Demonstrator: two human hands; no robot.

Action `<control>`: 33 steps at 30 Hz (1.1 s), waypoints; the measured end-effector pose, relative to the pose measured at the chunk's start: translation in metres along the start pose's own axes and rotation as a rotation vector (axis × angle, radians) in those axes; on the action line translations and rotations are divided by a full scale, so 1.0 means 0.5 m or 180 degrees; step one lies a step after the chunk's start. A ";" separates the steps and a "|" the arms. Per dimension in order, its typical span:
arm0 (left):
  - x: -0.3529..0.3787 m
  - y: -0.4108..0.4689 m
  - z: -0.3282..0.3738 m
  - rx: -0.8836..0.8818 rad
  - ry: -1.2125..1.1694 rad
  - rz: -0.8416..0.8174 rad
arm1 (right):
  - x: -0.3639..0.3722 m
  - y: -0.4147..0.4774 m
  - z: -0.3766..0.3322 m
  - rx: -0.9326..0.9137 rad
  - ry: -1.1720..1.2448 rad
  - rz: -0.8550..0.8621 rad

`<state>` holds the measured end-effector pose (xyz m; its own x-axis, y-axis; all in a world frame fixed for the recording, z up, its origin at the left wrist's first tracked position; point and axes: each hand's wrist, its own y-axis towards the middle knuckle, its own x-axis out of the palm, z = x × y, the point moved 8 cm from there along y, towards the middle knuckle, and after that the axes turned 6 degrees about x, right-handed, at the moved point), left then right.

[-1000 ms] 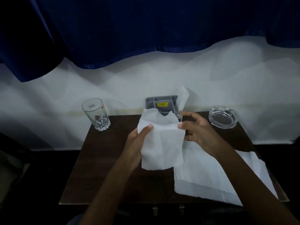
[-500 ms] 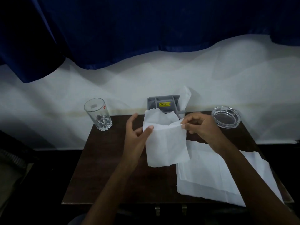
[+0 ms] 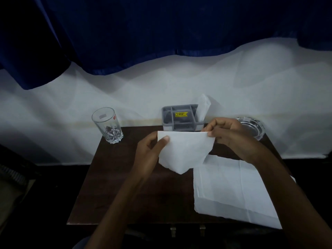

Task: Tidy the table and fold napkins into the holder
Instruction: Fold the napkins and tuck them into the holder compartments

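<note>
Napkin (image 3: 185, 151) now flat-topped between left hand (image 3: 149, 156), right hand (image 3: 229, 134)

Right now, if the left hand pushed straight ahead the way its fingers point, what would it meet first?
Probably the grey holder. The left hand, pinching a corner of the napkin, points away and slightly right toward the holder's front wall. Depth is unclear from this one view.

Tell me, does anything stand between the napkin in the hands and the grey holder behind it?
Nothing visible does. The left hand and right hand pinch the napkin directly in front of the holder. The glass stands left of the path, the ashtray right.
</note>
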<state>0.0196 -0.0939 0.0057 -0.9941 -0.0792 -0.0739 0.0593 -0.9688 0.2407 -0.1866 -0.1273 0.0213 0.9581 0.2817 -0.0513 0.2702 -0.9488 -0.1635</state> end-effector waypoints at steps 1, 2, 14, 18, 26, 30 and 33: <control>0.003 -0.003 -0.003 -0.0094 -0.0194 0.0001 | 0.003 0.001 0.001 0.0062 0.0058 -0.0051; 0.005 -0.005 -0.005 -0.0160 -0.0250 0.0004 | 0.005 0.000 0.002 0.0122 0.0061 -0.0115; 0.051 -0.026 -0.045 -0.0829 -0.0184 -0.0549 | 0.065 -0.018 0.011 0.0468 -0.0601 -0.0783; 0.056 -0.031 -0.070 -0.1584 -0.0712 -0.0662 | 0.043 -0.008 -0.001 0.0412 0.0469 -0.0410; 0.046 -0.015 -0.068 -0.1648 -0.2314 -0.0134 | -0.002 0.010 0.013 0.0399 0.0886 0.0485; 0.035 -0.010 -0.074 -0.1320 -0.1605 0.0002 | -0.020 0.011 0.013 0.0220 0.0556 0.0841; 0.027 -0.003 -0.068 -0.0912 -0.1089 0.0018 | -0.019 0.009 0.006 0.0104 0.0377 0.0784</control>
<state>0.0093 -0.1014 -0.0287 -0.9636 -0.0491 0.2627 0.0397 -0.9984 -0.0412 -0.1948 -0.1336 0.0180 0.9995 0.0226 0.0217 0.0263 -0.9810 -0.1921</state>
